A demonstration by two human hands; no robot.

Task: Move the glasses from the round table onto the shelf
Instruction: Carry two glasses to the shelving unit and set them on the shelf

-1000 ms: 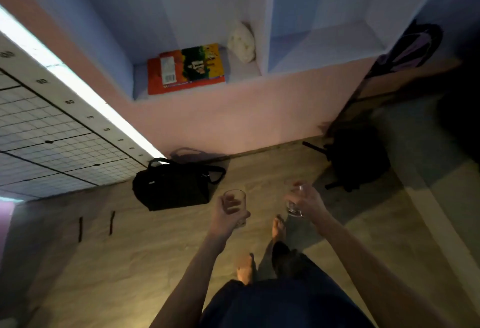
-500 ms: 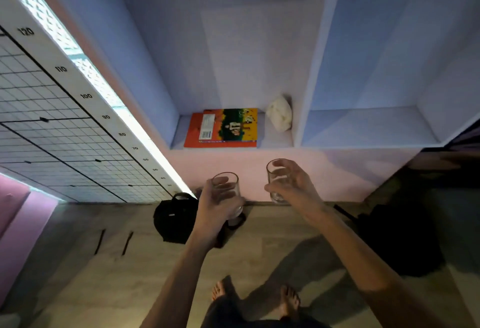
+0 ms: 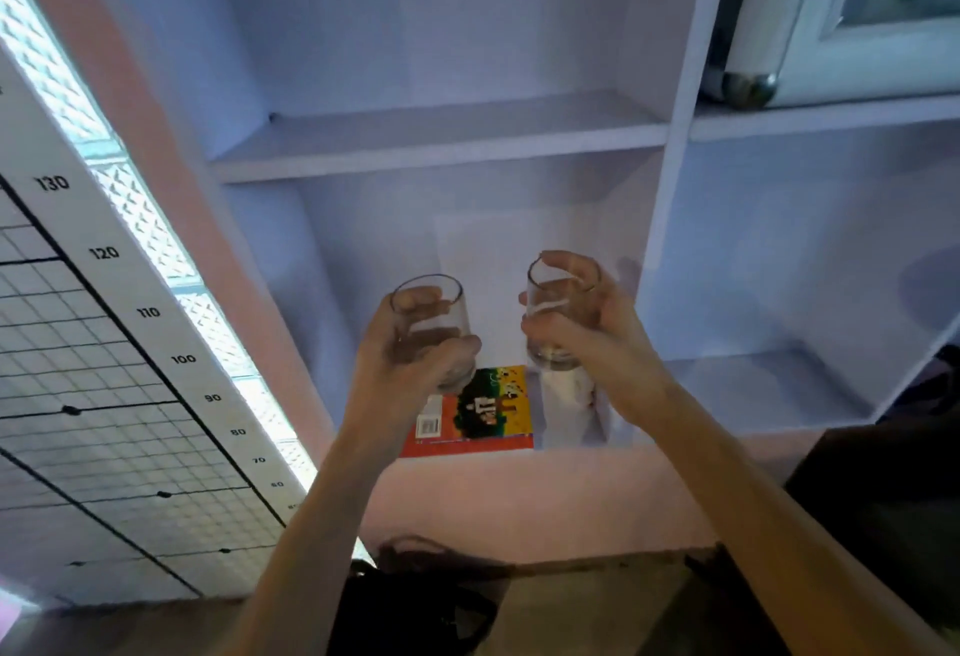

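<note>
Both arms are raised in front of a pale blue shelf unit (image 3: pixel 441 140). My left hand (image 3: pixel 410 359) grips a clear drinking glass (image 3: pixel 431 307) around its lower half. My right hand (image 3: pixel 587 338) holds a second clear glass (image 3: pixel 558 312), fingers wrapped round its side and rim. Both glasses are upright and in the air, below the bare middle shelf board and above the bottom compartment. The round table is not in view.
An orange and green book (image 3: pixel 478 411) lies in the bottom compartment, with a white object (image 3: pixel 566 390) beside it, partly behind my right hand. A measuring board (image 3: pixel 119 343) leans at left. A black bag (image 3: pixel 410 608) sits on the floor. A white framed object (image 3: pixel 852 16) stands on the upper right shelf.
I have come closer to the shelf and the view has tilted up. Both hands have risen with their glasses, from floor level to in front of the lower compartment.
</note>
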